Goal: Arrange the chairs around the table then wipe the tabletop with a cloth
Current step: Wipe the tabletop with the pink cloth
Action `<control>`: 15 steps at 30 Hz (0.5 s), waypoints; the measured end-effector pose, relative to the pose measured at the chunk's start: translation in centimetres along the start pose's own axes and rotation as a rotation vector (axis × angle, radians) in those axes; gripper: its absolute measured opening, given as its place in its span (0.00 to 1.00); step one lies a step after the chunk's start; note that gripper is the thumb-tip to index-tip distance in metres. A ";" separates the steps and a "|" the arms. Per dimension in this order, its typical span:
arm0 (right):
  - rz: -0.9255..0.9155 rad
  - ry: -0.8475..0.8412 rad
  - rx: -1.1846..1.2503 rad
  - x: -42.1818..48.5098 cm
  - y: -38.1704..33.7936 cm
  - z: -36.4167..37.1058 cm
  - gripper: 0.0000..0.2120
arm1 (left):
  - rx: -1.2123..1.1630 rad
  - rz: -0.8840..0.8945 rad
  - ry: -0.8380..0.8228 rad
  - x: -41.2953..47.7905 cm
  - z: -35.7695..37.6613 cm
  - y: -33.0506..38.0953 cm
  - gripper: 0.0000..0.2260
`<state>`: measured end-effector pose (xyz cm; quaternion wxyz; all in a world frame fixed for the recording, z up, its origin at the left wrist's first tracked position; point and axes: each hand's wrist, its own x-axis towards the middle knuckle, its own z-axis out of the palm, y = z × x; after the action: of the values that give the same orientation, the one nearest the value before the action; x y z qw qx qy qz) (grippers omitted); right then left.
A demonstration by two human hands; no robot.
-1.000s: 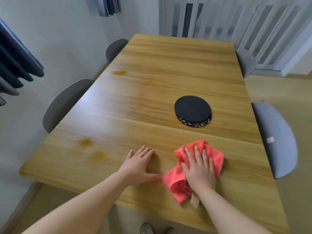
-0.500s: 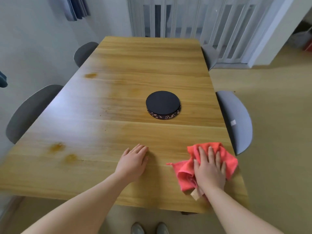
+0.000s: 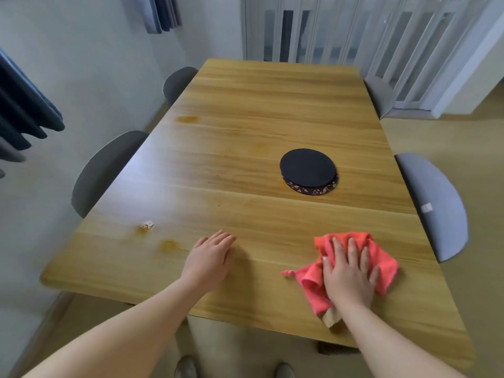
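The soft, light red cloth (image 3: 354, 266) lay bunched near the desk's (image 3: 272, 110) right edge, pinned under the flat, spread right hand (image 3: 349, 276); best pressed centrally. Left hand (image 3: 210, 257) rested open, empty.

View: one head-worn wide-angle camera; no second view to share with.
Position: above the near short edge of the desk (image 3: 259, 126), at standing height, with shoe tips at the bottom centre of the frame.
Direction: forward and steeply down along the length of the desk, toward the white slatted door (image 3: 354, 28) at the top of the frame.
Nearness: both forearms enter from the bottom corners; the left hand (image 3: 210, 259) lies lower centre, the right hand (image 3: 349, 274) lower right.
Coverage: the whole desktop, chairs on both long sides, wall on the left, floor on the right.
Distortion: straight edges bow and spread toward the frame borders.
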<state>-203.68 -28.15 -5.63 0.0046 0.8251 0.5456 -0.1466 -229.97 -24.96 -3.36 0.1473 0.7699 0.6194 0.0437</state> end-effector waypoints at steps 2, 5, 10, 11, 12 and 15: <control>0.182 0.008 0.079 -1.0 -4.3 0.4 0.26 | -0.015 -0.004 -0.006 -0.8 -0.9 -3.3 0.19; 0.053 -0.037 0.051 -4.3 -11.1 2.0 0.26 | 0.007 -0.015 -0.040 -2.0 -1.8 -6.5 0.20; -0.380 -0.111 -0.111 -8.3 -19.2 4.6 0.29 | 0.051 -0.111 -0.114 -3.9 -4.3 -15.9 0.32; -0.381 -0.138 -0.144 -7.4 -18.2 4.0 0.29 | 0.054 -0.133 -0.136 -4.0 -4.4 -16.6 0.36; -0.368 -0.078 -0.163 -6.3 -17.2 4.0 0.28 | 0.066 -0.152 -0.176 -4.0 -4.7 -17.7 0.39; -0.002 -0.045 0.008 -4.3 -16.4 3.7 0.26 | 0.083 -0.239 -0.253 -4.0 -5.4 -21.2 0.49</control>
<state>-220.93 -26.02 -5.57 0.0137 0.8212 0.5454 -0.1672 -252.24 -23.87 -3.70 0.1961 0.6956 0.6843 -0.0970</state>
